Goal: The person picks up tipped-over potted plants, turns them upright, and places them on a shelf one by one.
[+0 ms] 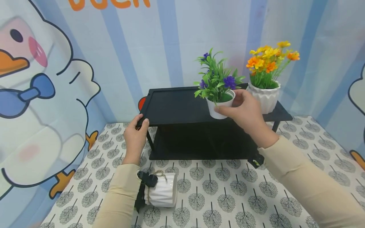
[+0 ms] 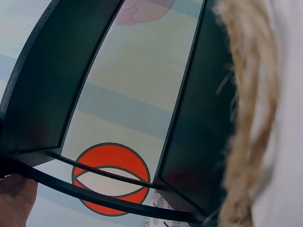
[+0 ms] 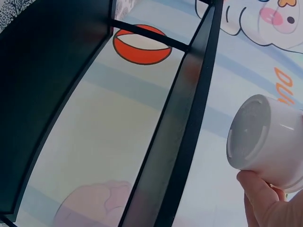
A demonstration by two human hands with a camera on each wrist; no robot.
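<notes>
Above the front edge of the black shelf (image 1: pixel 174 107), right of its middle, a white pot (image 1: pixel 216 110) is held, tilted slightly, by the right hand (image 1: pixel 248 110). The pot is pinched between the thumb, laid on its near side, and the fingers, partly hidden behind it. In the right wrist view its base is exposed, and it is seen to be apart from the shelf. The pot is filled with a leafy plant (image 1: pixel 218 80) dotted with purple blooms. By the left hand (image 1: pixel 135 139) the shelf's left front corner is gripped between thumb and fingers; in the left wrist view fingertips are shown against the edge.

On the shelf's right end a fluted white vase (image 1: pixel 265 98) is stood upright, just beside the right hand, and yellow and orange flowers (image 1: pixel 268 60) are held in it. A lower tier (image 1: pixel 196 142) is seen in shadow beneath the top. The shelf is set on a cloth (image 1: pixel 225 209) printed with grey trees. On this cloth, near the left wrist, a white cup (image 1: pixel 163 193) is laid on its side, its mouth turned right, bound with twine (image 2: pixel 251 104) and partly hidden. Behind, a striped backdrop (image 1: pixel 171 53) is printed with a large duck (image 1: pixel 31 133).
</notes>
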